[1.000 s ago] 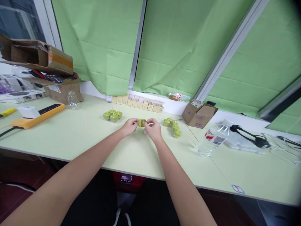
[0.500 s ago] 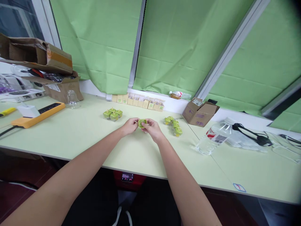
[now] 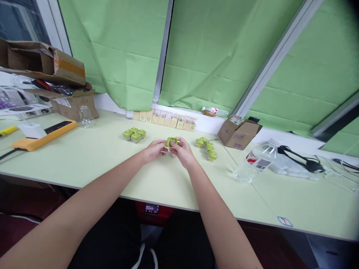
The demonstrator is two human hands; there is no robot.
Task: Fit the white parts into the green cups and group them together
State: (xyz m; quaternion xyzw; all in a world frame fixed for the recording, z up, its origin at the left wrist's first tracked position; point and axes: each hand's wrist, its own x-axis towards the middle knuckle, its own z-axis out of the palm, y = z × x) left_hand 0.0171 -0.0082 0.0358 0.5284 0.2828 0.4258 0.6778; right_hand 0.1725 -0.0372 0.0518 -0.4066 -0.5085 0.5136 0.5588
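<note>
A small green cap-like piece (image 3: 171,141) is pinched between the fingertips of my left hand (image 3: 153,150) and my right hand (image 3: 183,151), just above the pale green table (image 3: 92,157). Both hands are closed on it. To the left lies a cluster of three green pieces (image 3: 134,135). To the right lies a loose group of several more green pieces (image 3: 208,147). Behind my hands, a row of small beige boxes (image 3: 165,120) lines the wall.
An orange power strip (image 3: 45,135) with a white plug and a clear glass dome (image 3: 85,117) sit far left, below stacked cardboard boxes (image 3: 45,67). A small open carton (image 3: 238,133), a lying plastic bottle (image 3: 254,162) and black cables (image 3: 300,160) are at right.
My hands have turned the green piece between the fingertips and shifted slightly; nothing else on the table moved.
</note>
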